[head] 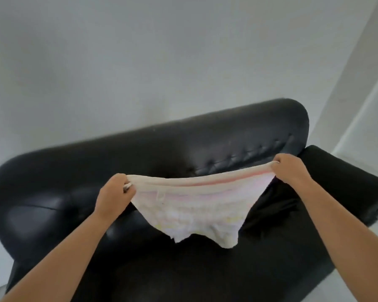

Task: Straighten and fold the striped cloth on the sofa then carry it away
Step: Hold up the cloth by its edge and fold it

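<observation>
We see the left hand clenched on one end of the striped cloth, fingers curled around a bunched corner, at about 9 o'clock from the middle of the cloth. The right hand is closed on the other end, at about 2 o'clock, and sits higher in the view than the left. Both bare forearms reach in from the lower corners of the view.

Between the two hands the top edge of the cloth is stretched, sagging a little in the middle, and slopes upward toward the right hand. The cloth is pale cream with faint pink bands near the top edge and weak yellowish bands lower down; the picture is blurred, so we cannot make out the stripes more finely. The rest of it hangs loose below the held edge and narrows toward 6 o'clock, where the bottom hem ends in two uneven points. We cannot tell whether those points touch the seat or hang just above it.

Behind and under the cloth stands a black leather sofa with a rounded, tufted backrest at 12 o'clock and padded armrests at 9 and 3 o'clock. Beyond the sofa, a plain pale wall fills the upper half of the view.
</observation>
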`<state>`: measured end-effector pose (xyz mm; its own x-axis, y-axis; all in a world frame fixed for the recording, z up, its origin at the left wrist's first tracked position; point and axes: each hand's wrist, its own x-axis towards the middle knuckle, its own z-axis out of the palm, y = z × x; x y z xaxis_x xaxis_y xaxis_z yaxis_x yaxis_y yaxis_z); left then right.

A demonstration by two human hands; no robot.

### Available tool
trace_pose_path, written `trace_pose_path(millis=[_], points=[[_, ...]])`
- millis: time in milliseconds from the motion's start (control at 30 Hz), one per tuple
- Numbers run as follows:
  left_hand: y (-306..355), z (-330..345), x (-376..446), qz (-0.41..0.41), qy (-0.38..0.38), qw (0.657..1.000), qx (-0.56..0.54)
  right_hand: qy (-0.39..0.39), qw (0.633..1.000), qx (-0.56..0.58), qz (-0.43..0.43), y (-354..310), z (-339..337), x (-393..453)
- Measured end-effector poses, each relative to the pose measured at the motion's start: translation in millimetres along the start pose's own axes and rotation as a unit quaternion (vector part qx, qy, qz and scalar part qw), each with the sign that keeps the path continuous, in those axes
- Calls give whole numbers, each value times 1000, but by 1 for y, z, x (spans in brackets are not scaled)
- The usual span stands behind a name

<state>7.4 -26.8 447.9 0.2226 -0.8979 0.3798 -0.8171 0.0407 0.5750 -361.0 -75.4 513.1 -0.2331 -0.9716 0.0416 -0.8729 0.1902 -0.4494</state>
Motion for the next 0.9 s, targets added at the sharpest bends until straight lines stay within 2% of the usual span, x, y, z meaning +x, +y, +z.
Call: trace_pose_path(millis=[100,167,233,333,467,500,633,733,800,833,900], points=[[23,13,9,8,4,998,-58,74,992,99,27,13,-25,7],[36,18,15,1,17,996,-89,63,979,185,63,24,-38,11],[46,24,23,21,-5,996,-90,55,968,225,95,36,-45,20],[58,41,40,21,-44,994,-94,46,971,208,105,54,-42,41],[74,77,67,-20,-49,994,-95,2,978,167,126,76,-27,78],[78,87,73,-33,-48,993,-100,-18,969,203,143,77,-25,86],[93,118,97,-60,-63,990,-110,-81,890,387,228,82,-26,112],[106,129,111,-38,-58,992,-102,-77,852,479,196,96,-31,127],[115,132,120,-22,-42,993,-111,-61,841,516,151,103,-36,133],[119,133,121,-22,-36,992,-118,-47,848,514,118,105,-38,133],[122,133,121,-26,-24,988,-148,-2,892,449,51,108,-38,128]])
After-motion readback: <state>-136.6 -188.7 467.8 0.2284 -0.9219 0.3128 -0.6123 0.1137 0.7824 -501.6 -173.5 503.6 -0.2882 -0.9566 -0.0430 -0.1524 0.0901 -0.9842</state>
